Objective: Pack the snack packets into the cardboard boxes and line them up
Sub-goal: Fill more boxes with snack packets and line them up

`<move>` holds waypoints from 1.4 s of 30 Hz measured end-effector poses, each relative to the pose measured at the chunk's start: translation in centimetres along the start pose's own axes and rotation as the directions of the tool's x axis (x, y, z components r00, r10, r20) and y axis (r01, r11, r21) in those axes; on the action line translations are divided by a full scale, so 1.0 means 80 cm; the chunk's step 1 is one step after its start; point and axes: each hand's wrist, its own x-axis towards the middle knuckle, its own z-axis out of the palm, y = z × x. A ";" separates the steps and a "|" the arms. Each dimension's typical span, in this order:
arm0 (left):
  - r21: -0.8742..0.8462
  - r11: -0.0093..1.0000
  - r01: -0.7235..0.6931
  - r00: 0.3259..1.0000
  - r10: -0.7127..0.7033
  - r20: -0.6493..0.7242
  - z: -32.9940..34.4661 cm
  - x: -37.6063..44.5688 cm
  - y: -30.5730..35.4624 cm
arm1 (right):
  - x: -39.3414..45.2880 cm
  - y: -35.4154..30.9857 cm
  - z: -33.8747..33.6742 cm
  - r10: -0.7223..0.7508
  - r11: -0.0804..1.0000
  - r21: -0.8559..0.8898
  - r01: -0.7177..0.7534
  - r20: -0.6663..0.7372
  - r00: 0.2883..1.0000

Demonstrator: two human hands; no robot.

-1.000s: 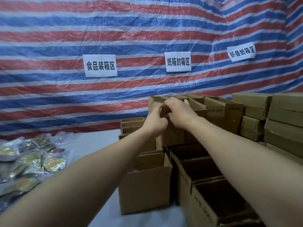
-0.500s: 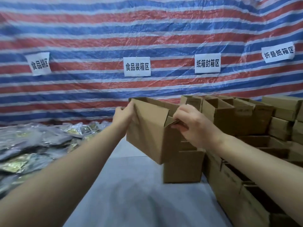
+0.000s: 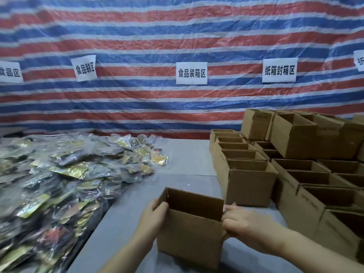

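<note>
Head view: your left hand (image 3: 152,219) and right hand (image 3: 243,223) each grip a side of an open cardboard box (image 3: 190,231) standing upright on the grey table (image 3: 189,160). Snack packets (image 3: 65,174) are heaped on the table's left part. Rows of open boxes (image 3: 295,174) fill the right. A red-white-blue striped tarp (image 3: 177,32) with paper signs (image 3: 191,75) forms the back wall.
</note>
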 end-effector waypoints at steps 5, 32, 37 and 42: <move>-0.002 1.000 -0.015 0.997 0.015 0.070 -0.002 -0.023 0.003 | -0.010 -0.006 -0.011 0.318 0.877 0.290 -0.384 0.249 0.915; 0.180 0.980 -0.087 0.980 0.052 0.190 0.005 -0.011 0.018 | 0.072 -0.009 0.000 0.614 0.651 0.232 -0.723 0.399 0.681; 0.182 0.974 -0.138 0.990 0.128 0.062 -0.030 0.042 0.031 | 0.095 0.015 -0.013 0.649 0.612 0.261 -0.747 0.373 0.663; 0.789 0.609 -0.083 0.942 0.307 -0.138 -0.106 0.152 0.024 | 0.119 0.044 -0.012 0.665 0.600 0.286 -0.747 0.340 0.665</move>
